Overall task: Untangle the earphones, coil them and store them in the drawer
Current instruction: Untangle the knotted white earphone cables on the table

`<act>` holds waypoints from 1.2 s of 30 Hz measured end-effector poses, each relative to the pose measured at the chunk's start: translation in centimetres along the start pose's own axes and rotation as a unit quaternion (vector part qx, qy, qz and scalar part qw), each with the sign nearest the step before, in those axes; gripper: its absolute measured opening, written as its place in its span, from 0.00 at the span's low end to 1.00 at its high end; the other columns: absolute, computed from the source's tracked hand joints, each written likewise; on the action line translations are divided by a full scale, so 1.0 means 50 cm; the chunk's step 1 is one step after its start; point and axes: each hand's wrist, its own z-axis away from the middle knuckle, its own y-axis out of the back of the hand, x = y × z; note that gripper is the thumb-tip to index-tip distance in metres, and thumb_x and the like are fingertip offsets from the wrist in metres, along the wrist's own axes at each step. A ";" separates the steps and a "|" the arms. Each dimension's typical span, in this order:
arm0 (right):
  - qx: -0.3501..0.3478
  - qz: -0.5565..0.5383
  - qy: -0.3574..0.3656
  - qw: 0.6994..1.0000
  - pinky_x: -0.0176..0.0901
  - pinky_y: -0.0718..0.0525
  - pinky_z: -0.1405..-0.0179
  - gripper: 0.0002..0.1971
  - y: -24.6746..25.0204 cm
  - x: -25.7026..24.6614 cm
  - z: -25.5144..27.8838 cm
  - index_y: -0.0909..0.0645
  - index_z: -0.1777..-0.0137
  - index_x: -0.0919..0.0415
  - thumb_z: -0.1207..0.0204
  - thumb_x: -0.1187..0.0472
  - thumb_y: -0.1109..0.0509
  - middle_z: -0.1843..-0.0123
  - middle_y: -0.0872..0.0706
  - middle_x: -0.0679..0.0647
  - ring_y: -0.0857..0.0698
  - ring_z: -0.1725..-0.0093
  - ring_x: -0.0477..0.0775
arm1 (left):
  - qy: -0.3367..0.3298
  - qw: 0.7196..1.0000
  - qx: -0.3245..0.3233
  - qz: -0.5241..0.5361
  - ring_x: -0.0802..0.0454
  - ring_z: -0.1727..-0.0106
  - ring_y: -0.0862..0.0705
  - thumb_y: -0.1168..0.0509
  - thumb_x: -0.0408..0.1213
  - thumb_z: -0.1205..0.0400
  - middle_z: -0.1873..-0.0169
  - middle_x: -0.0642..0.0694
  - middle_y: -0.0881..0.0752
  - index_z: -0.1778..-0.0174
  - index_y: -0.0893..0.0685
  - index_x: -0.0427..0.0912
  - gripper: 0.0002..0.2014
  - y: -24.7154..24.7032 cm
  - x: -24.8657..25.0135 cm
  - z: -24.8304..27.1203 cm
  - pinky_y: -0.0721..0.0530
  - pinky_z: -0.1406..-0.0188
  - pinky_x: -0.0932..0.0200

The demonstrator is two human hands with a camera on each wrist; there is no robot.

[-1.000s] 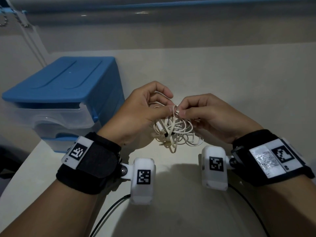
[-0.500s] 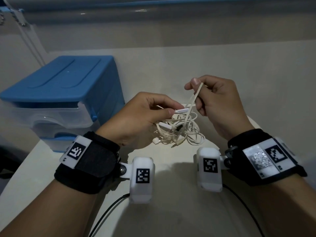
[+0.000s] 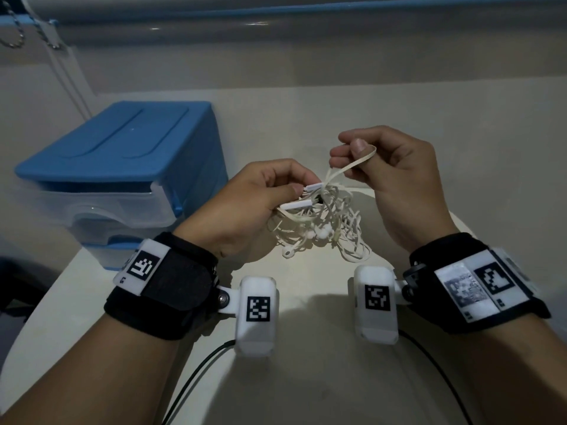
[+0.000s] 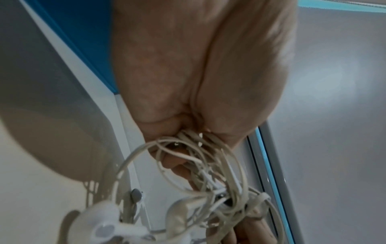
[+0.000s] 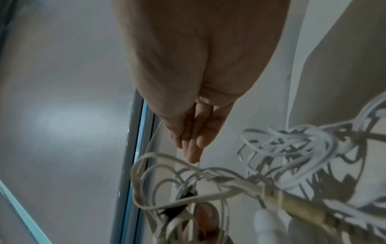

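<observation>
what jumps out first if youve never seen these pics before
A knotted bundle of white earphones hangs mid-frame between both hands above the pale table. The left hand grips the bundle while the right hand pinches one flat strand up and away. A blue-topped drawer unit stands at the left, its drawers closed.

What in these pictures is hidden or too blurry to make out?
- Left hand fingertips: head view, hidden under its palm and the earphones.
- Drawer unit contents: head view, frosted fronts; the lower drawer is covered by the left wrist strap.
- Earbuds and plug: both wrist views, blurred by closeness.
- How many knots remain: loops overlap in every view.
</observation>
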 end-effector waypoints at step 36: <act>-0.192 0.184 -0.088 0.960 0.54 0.15 0.57 0.05 0.014 0.008 0.005 0.13 0.61 0.59 0.26 0.68 0.24 0.61 0.10 0.64 0.13 0.65 0.61 | 0.037 0.988 0.089 0.123 0.50 0.65 0.16 0.43 0.24 0.13 0.59 0.39 0.14 0.44 0.15 0.34 0.11 0.007 0.006 -0.011 0.15 0.70 0.62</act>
